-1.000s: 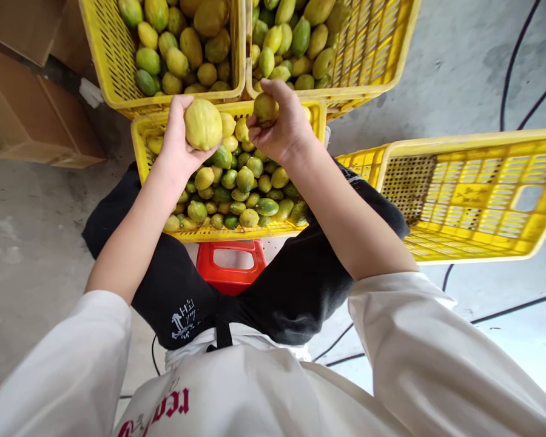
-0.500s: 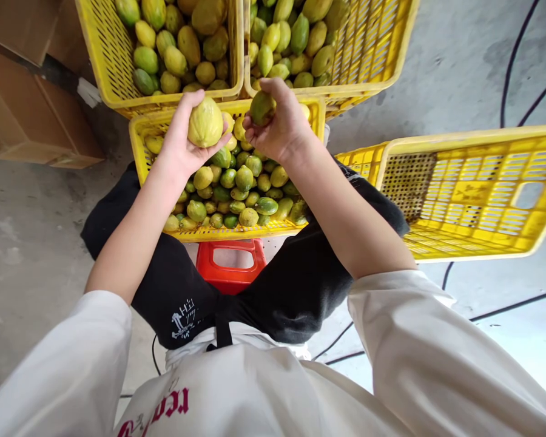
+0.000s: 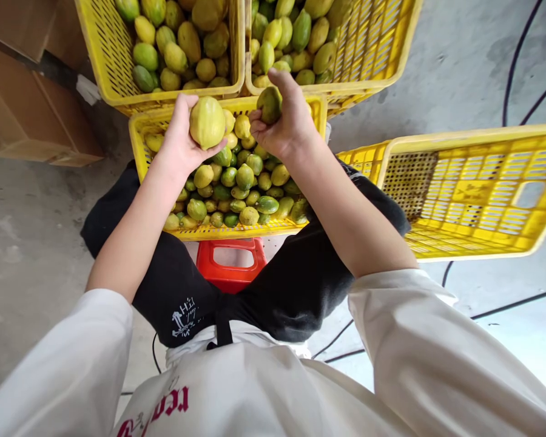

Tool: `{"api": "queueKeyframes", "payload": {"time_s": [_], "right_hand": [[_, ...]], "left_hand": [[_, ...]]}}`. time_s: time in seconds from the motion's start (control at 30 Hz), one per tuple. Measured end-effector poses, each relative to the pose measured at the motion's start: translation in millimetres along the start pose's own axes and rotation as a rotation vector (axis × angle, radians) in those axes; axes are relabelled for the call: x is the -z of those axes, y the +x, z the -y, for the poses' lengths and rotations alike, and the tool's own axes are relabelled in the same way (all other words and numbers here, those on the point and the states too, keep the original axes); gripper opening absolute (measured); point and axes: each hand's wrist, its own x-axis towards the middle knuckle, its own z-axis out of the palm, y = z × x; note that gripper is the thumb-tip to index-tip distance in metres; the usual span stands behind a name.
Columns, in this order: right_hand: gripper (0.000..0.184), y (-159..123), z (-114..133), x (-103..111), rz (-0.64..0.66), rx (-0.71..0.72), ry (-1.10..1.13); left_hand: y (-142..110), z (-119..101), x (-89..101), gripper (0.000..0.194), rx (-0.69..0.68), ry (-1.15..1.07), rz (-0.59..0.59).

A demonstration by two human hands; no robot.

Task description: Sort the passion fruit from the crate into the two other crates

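Note:
A large, ribbed yellow lemon (image 3: 207, 122) rests in my left hand (image 3: 181, 138), with the fingers and thumb curled around it. My right hand (image 3: 292, 126) grips a smaller, dark green lemon (image 3: 269, 105) between thumb and fingers. Both hands are raised above the far part of a yellow plastic crate (image 3: 236, 232), side by side with a gap between them. Many green and yellow lemons (image 3: 244, 177) fill that crate, which sits between my knees. My forearms and hands cover some of its far corners.
Two more yellow crates of lemons, a left one (image 3: 104, 67) and a right one (image 3: 373, 42), adjoin the far side. Another yellow crate (image 3: 473, 142) lies at the right. A red stool (image 3: 232, 276), cardboard boxes (image 3: 31, 115) and black cables (image 3: 519, 48) are around me.
The lemon in my right hand has turned, showing a darker green side. In my left hand the yellow lemon has shifted slightly right. Both grips are kept.

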Motion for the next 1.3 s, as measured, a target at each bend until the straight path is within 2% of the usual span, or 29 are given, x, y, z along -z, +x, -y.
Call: {"api": "queueKeyframes", "payload": {"time_s": [0.13,0.27,0.33,0.53,0.73,0.8,1.03,1.17,1.3], "right_hand": [[0.029,4,0,2,0.043,-0.005,0.022],[0.019,8,-1,7,0.053,-0.119,0.091],[0.023,7,-1,8,0.039,-0.145,0.129],[0.044,-3,3,3,0.072,-0.096,0.075],[0.038,-12,4,0,0.263,-0.021,0.0],[0.037,-14,4,-1,0.287,-0.004,-0.016],[0.036,-11,2,-2,0.281,-0.016,-0.018],[0.046,-5,1,0,0.257,-0.057,0.022],[0.05,-2,1,1,0.187,-0.068,0.052]], "left_hand": [[1,3,-1.7,0.016,0.026,-0.006,0.032],[1,4,-4.4,0.017,-0.017,0.044,-0.045],[2,3,-5.3,0.016,-0.018,0.037,-0.066],[7,2,-4.5,0.025,-0.021,-0.024,-0.101],[0,2,-7.5,0.027,0.009,0.032,-0.007],[1,3,-8.1,0.027,0.022,0.07,-0.024],[13,7,-6.0,0.023,0.071,-0.072,-0.057],[11,6,-4.9,0.025,0.067,-0.038,-0.06],[10,7,-4.2,0.03,0.071,0.06,-0.003]]}}
